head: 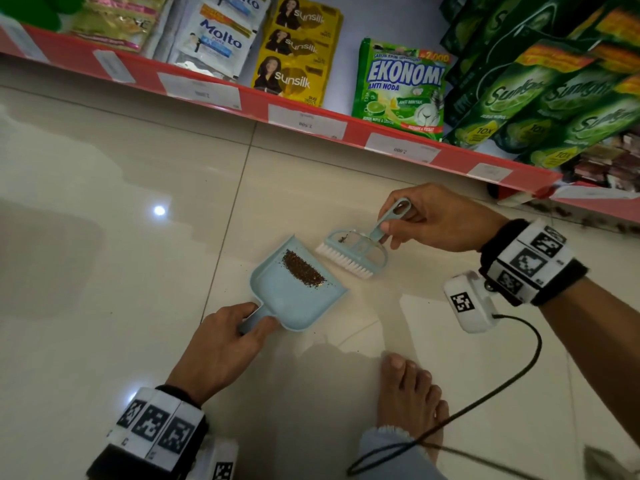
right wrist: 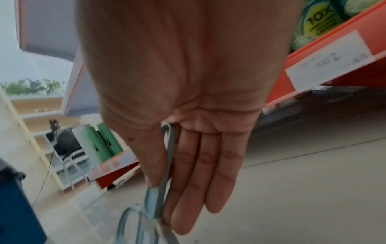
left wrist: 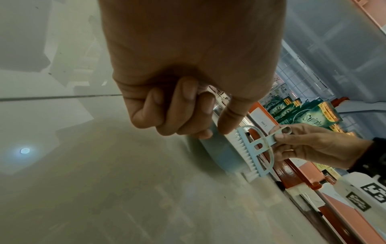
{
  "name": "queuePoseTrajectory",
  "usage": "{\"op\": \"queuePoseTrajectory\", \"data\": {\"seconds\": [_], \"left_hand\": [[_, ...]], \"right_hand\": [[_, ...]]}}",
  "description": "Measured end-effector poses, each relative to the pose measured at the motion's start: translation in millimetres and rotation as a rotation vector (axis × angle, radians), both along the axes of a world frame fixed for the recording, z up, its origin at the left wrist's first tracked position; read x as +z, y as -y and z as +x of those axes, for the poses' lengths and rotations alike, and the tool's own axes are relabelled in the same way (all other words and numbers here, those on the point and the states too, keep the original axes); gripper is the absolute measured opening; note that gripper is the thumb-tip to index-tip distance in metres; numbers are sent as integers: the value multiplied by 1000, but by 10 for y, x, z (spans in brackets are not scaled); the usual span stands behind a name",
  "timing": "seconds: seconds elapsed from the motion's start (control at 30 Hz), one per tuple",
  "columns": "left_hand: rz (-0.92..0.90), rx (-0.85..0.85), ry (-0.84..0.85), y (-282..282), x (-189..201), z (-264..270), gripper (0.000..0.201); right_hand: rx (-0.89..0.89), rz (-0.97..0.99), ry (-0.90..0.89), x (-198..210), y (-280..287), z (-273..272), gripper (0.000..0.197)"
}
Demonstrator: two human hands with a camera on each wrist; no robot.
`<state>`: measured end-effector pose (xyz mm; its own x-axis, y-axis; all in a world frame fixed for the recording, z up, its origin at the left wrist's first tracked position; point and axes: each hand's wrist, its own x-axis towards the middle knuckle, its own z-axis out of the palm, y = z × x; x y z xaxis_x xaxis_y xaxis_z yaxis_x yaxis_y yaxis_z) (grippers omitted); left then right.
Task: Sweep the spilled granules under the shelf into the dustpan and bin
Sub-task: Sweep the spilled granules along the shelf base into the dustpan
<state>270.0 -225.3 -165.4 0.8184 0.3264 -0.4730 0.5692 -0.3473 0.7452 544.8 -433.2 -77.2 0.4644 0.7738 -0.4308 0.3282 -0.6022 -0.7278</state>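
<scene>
The left hand gripped the handle of the dustpan, which lay on the floor with a band of granules inside, near its open edge. The right hand pinched the brush handle just to the right of the pan. More granules lay under the shelf, far right. If the pan tilted forward when lifted, the collected band could probably slide out again.
</scene>
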Motion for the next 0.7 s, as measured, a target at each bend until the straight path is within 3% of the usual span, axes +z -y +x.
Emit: {"op": "queuePoseTrajectory", "data": {"seconds": [0.1,0.23,0.5,0.7], "left_hand": [[2,-8,5,-3,-10,10,40],[-2,-8,-10,-5,-11,53,40],[-5,-14,-5,7,14,109,39],[-2,-24,-2,17,13,140,40]], "right_hand": [[46,-56,107,-79,-121,45,5],[-41,-22,288,-70,-222,143,9],[-111,68,247,186,-71,183,5],[-80,-20,759,129,-54,-70,10]]}}
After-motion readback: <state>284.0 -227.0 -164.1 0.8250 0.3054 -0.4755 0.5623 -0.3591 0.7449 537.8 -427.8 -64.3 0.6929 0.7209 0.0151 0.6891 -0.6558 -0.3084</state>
